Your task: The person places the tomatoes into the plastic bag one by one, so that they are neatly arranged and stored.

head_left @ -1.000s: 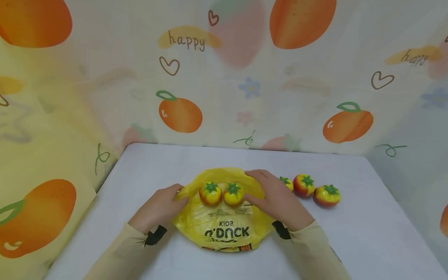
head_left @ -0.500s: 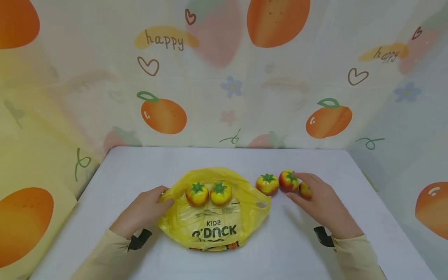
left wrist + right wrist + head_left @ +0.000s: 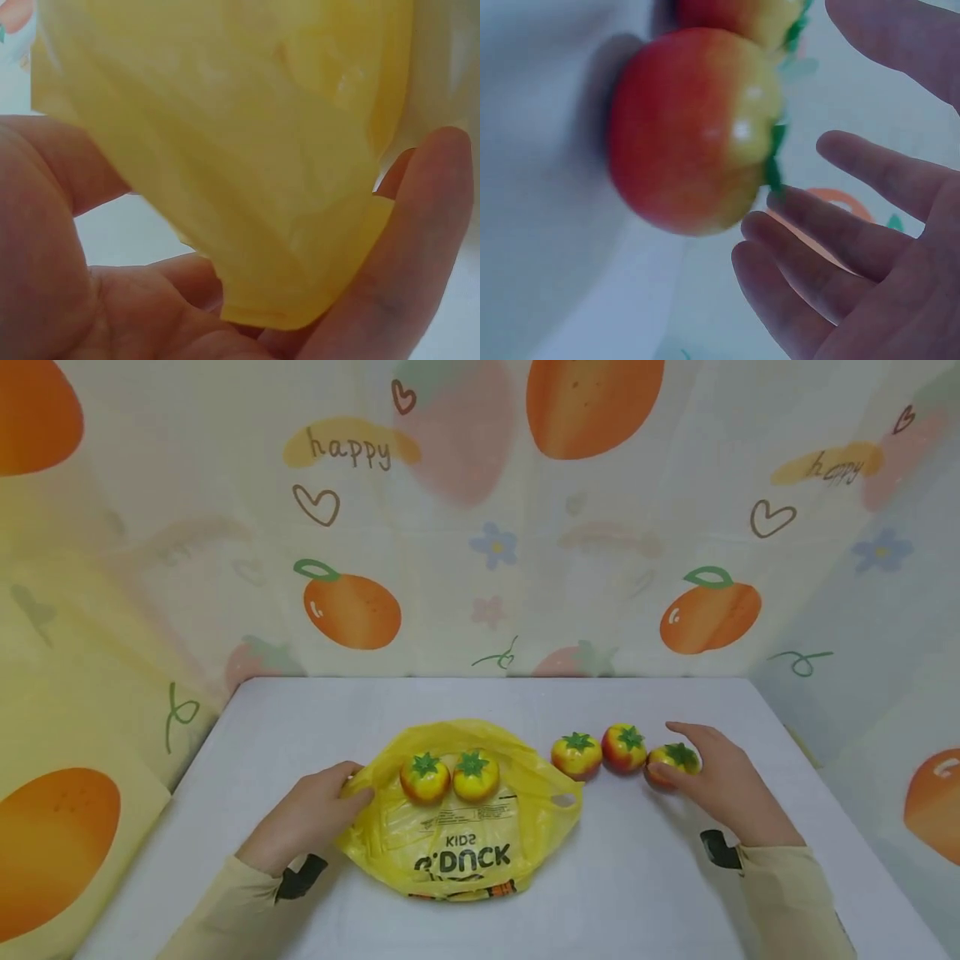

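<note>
A yellow plastic bag (image 3: 536,814) with black lettering lies spread at the middle of the table, its mouth wide. My left hand (image 3: 306,810) holds the bag's left edge; in the left wrist view the yellow film (image 3: 217,150) passes between thumb and fingers. Two glossy red-and-yellow fruits with green star-shaped tops, the left fruit (image 3: 425,778) and the right fruit (image 3: 476,775), sit side by side within the bag's mouth. My right hand (image 3: 723,781), fingers spread, is around the rightmost similar fruit (image 3: 673,766). That fruit (image 3: 694,135) stands beside the fingertips in the right wrist view.
Two more such fruits, one nearer the bag (image 3: 577,755) and one in the row's middle (image 3: 624,747), stand to the right of the bag. A fruit-printed cloth (image 3: 435,552) rises behind the white table (image 3: 300,710).
My right hand let go of the bag's right side and moved right to the fruit row, ending at the rightmost fruit. The left hand keeps its hold. The head view shifted right.
</note>
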Demonstrator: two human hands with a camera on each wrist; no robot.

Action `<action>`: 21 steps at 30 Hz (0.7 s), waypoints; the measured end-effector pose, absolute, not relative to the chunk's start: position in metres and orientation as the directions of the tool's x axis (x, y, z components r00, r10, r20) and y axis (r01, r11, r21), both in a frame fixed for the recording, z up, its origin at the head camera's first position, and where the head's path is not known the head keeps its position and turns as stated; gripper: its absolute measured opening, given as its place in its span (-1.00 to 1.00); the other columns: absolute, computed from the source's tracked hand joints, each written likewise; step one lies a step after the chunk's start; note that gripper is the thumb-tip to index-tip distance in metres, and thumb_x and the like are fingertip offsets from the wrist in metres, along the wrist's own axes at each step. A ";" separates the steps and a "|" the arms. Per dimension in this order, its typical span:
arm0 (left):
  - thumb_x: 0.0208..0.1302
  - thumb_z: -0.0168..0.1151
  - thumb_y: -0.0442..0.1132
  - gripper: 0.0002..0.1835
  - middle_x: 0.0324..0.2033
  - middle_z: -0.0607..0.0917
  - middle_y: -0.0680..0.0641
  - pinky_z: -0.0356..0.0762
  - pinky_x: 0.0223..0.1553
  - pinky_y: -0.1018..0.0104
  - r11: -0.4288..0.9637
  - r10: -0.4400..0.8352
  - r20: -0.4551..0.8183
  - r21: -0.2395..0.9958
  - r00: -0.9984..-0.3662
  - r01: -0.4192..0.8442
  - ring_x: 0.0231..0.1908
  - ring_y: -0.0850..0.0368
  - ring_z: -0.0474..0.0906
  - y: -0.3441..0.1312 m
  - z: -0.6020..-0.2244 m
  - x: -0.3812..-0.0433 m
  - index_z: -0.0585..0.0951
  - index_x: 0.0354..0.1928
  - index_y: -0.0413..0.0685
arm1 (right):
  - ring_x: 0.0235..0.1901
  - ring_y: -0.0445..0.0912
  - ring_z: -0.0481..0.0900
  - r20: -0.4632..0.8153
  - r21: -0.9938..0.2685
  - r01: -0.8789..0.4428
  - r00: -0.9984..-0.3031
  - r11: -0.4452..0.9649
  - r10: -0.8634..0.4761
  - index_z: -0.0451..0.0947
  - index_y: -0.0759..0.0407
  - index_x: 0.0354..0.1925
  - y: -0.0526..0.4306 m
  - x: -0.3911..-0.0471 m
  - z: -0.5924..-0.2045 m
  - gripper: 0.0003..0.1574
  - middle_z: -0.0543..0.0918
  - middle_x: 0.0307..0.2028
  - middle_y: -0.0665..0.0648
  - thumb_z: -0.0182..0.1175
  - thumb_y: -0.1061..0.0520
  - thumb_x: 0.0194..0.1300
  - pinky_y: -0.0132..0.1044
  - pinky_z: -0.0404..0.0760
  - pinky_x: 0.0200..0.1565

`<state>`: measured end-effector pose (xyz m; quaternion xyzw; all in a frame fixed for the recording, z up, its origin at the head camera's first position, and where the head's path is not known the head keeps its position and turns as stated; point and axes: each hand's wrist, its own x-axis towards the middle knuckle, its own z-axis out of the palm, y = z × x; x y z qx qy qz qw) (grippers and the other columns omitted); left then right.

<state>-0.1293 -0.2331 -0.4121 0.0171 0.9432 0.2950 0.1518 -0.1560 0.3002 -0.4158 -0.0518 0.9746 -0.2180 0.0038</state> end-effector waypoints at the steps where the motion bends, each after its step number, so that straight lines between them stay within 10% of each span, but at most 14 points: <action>1: 0.59 0.19 0.03 -0.51 0.14 0.76 -0.17 0.63 -0.03 0.05 0.825 0.123 -0.272 0.562 -0.954 -0.054 -0.10 0.03 0.62 -0.233 -0.412 -0.129 0.58 0.35 -0.13 | 0.49 0.43 0.29 0.002 -0.424 -0.090 -0.995 0.901 -0.099 0.32 0.24 0.58 0.301 -0.157 -0.418 0.09 0.40 0.50 0.48 0.44 -0.31 0.38 0.46 0.31 0.43; 21: 0.58 0.19 0.03 -0.48 0.11 0.76 -0.16 0.61 -0.09 0.10 0.832 0.115 -0.288 0.551 -0.951 -0.066 -0.14 0.04 0.60 -0.232 -0.410 -0.130 0.56 0.38 -0.14 | 0.47 0.44 0.30 -0.072 -0.443 -0.019 -0.996 0.896 -0.057 0.32 0.25 0.57 0.306 -0.168 -0.440 0.13 0.39 0.49 0.51 0.45 -0.35 0.34 0.47 0.30 0.45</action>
